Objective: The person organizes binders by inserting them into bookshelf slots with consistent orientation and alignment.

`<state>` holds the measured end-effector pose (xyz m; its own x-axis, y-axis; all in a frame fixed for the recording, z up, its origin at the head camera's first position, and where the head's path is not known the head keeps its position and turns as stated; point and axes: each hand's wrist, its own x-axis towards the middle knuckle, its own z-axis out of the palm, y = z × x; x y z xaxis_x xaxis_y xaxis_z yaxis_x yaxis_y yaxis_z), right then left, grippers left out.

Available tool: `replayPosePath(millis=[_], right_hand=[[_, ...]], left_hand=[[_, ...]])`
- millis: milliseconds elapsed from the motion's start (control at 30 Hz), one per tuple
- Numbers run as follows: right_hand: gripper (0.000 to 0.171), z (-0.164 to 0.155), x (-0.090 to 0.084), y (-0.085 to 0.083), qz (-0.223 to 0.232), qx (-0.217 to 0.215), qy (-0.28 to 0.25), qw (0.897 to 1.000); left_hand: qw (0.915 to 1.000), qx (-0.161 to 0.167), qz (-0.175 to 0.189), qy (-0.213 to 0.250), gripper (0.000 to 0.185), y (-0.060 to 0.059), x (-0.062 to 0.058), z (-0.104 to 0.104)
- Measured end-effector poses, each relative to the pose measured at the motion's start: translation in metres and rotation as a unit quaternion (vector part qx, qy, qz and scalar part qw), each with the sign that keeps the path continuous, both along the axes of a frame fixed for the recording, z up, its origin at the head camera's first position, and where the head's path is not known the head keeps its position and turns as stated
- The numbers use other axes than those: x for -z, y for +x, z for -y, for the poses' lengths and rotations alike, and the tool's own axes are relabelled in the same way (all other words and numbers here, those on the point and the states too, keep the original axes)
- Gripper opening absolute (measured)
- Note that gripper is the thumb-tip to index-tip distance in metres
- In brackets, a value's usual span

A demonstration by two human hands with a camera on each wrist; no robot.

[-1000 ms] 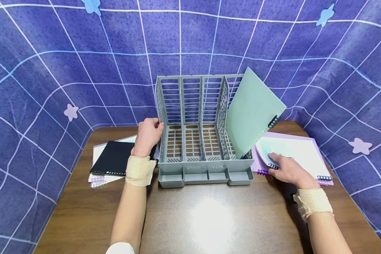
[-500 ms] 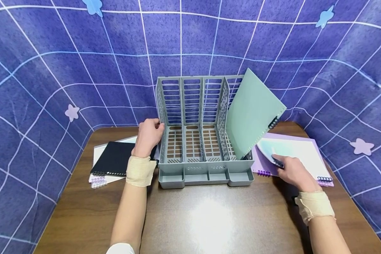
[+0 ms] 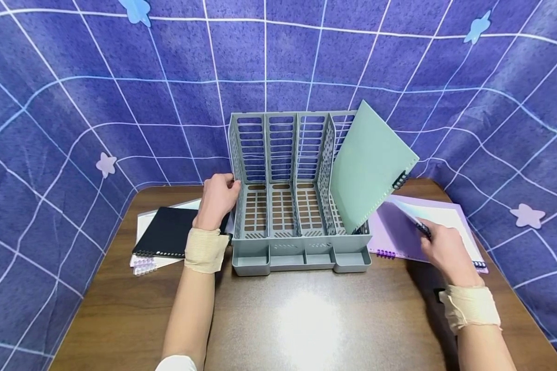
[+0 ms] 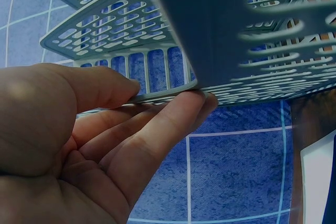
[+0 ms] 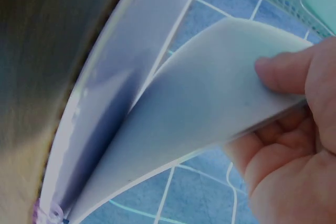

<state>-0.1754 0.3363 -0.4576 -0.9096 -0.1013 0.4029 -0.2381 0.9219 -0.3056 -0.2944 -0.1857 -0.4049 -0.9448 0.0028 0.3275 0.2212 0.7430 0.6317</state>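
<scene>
A grey desk file organizer [image 3: 301, 245] with tall slotted dividers stands in the middle of the table. My left hand [image 3: 215, 201] grips the front edge of its left side wall, thumb on one face and fingers on the other in the left wrist view. My right hand [image 3: 450, 255] pinches a white and pale blue spiral notebook [image 5: 194, 98] by its edge, thumb on top, tilted partly up off a purple spiral notebook [image 3: 390, 232]. A pale green spiral notebook [image 3: 373, 165] leans rightward in the organizer's rightmost slot.
Left of the organizer, a black spiral notebook [image 3: 164, 232] lies over white ones with clear coils [image 3: 144, 267]. Small trays [image 3: 285, 255] run along the organizer's front. A blue gridded curtain [image 3: 288, 56] hangs close behind the wooden table [image 3: 283, 319].
My right hand has moved right and closed on the pale notebook, tilting it up and baring more of the purple one. My left hand stays on the organizer.
</scene>
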Motion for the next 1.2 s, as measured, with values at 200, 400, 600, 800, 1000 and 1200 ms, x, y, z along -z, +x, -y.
replayPosePath(millis=[200,400,600,800,1000,1200], right_hand=[[0.025,-0.002,-0.012,0.008,-0.081,0.041,-0.03,0.995],[0.014,-0.002,-0.033,0.016,-0.178,0.105,-0.087,0.974],[0.023,-0.003,-0.052,0.023,-0.237,0.162,-0.107,0.952],[0.028,-0.001,-0.069,0.033,-0.271,0.188,-0.12,0.936],[0.035,0.01,-0.094,0.045,-0.308,0.202,-0.157,0.916],[0.02,0.026,-0.118,0.052,-0.348,0.213,-0.252,0.877]], left_hand=[[1.0,-0.002,0.0,-0.001,0.037,0.0,0.001,0.0],[1.0,-0.001,-0.001,0.0,0.038,0.0,0.002,0.0],[1.0,0.0,-0.002,-0.002,0.038,0.002,0.002,0.0],[1.0,0.001,0.002,-0.002,0.037,0.002,0.004,0.0],[1.0,-0.002,0.002,-0.004,0.035,0.0,0.006,0.001],[1.0,-0.002,-0.002,-0.005,0.037,0.002,0.004,0.001]])
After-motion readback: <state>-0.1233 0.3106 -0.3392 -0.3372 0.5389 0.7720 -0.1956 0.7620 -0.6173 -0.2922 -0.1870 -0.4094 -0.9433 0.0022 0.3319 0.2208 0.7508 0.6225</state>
